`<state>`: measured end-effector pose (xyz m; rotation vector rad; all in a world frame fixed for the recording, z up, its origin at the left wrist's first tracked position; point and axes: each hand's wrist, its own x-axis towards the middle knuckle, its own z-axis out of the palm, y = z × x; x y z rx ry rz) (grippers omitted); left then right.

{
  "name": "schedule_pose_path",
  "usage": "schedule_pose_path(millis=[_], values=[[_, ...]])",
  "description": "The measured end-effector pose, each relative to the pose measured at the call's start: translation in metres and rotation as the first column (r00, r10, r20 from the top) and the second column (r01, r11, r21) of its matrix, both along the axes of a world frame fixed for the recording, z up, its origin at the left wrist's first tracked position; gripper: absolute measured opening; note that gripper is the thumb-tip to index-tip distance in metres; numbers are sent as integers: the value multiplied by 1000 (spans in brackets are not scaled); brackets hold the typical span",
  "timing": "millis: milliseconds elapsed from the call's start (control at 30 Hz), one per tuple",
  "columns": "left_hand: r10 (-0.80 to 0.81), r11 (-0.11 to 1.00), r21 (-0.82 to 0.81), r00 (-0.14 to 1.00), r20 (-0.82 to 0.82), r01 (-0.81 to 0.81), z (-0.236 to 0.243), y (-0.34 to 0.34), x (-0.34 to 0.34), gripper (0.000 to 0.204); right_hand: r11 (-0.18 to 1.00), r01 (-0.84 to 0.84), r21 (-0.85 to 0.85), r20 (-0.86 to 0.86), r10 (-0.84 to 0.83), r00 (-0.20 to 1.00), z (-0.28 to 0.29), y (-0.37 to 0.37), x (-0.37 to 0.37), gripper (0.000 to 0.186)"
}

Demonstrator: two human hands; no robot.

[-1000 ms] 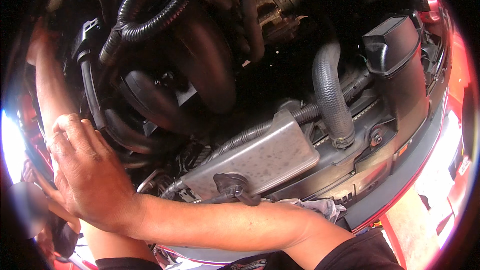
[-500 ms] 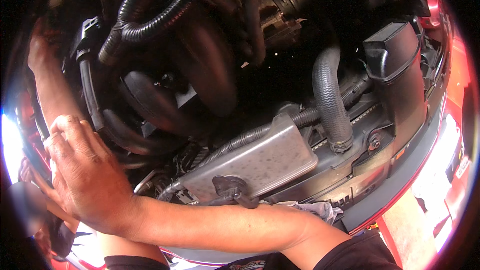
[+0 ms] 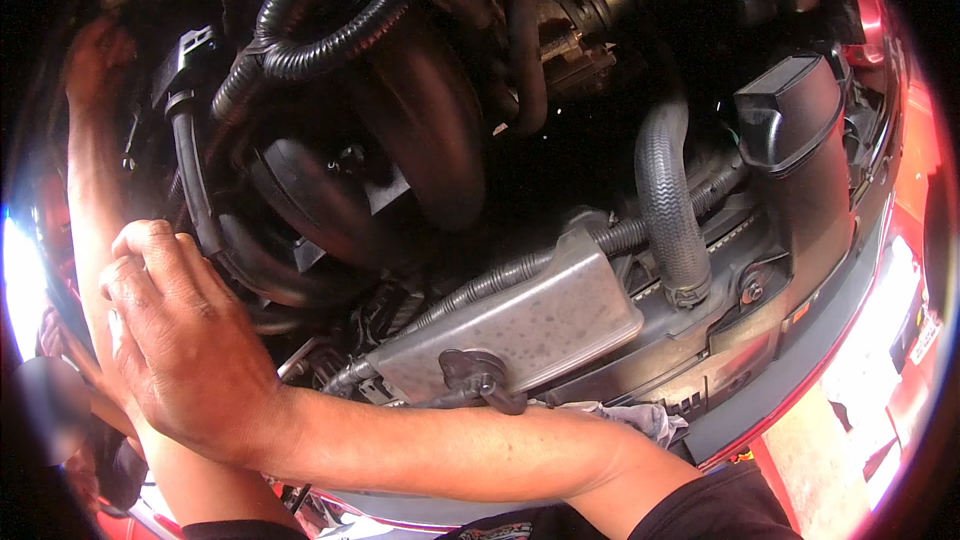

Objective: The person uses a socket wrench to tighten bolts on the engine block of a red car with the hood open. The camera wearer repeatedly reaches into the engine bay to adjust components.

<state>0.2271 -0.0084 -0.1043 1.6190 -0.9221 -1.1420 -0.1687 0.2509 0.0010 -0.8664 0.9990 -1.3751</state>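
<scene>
My right forearm crosses from the lower right, and my right hand (image 3: 195,350) is at the left side of an open engine bay. Its fingers are bent and close together, with the palm and anything inside it out of sight. Behind it my left arm stretches up along the bay's left side. In deep shadow at the upper left is my left hand (image 3: 100,55); its fingers are too dark to read. Nearest to the hands are a black hose or pipe (image 3: 190,165) with a connector at its top and the curved black intake pipes (image 3: 300,190).
A grey metal heat shield (image 3: 510,325) lies in front of my right forearm. Beyond it are a braided hose (image 3: 665,200), a black plastic duct (image 3: 795,130) and ribbed tubing (image 3: 335,50). A cloth (image 3: 640,420) rests on the front edge. Another person (image 3: 55,415) is at the lower left.
My left forearm has swung left and stands more upright, its hand still up in the shadow. My right hand has shifted slightly right along with the whole view.
</scene>
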Motion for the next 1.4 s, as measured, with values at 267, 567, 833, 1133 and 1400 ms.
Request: schedule_pose_path(millis=[267, 567, 833, 1133, 1400], values=[[-336, 854, 433, -330, 882, 288, 27, 35, -81, 42, 1000, 0, 14, 0, 0, 1000, -4, -6, -9, 25], [-466, 577, 796, -727, 505, 183, 81, 59, -119, 47, 979, -193, 66, -79, 198, 977, 1, 1, -4, 54], [-652, 413, 904, -729, 210, -109, 83, 41, -210, 28, 946, -289, 145, -47, 299, 953, -4, -14, -22, 20], [-822, 233, 967, -553, 139, -103, 85, 12, -211, 18, 946, -311, 95, -72, 318, 945, -4, -14, -19, 19], [-477, 482, 871, -808, 347, 90, 105, 63, -198, 25, 927, -367, 72, -124, 373, 919, -1, -9, -20, 18]])
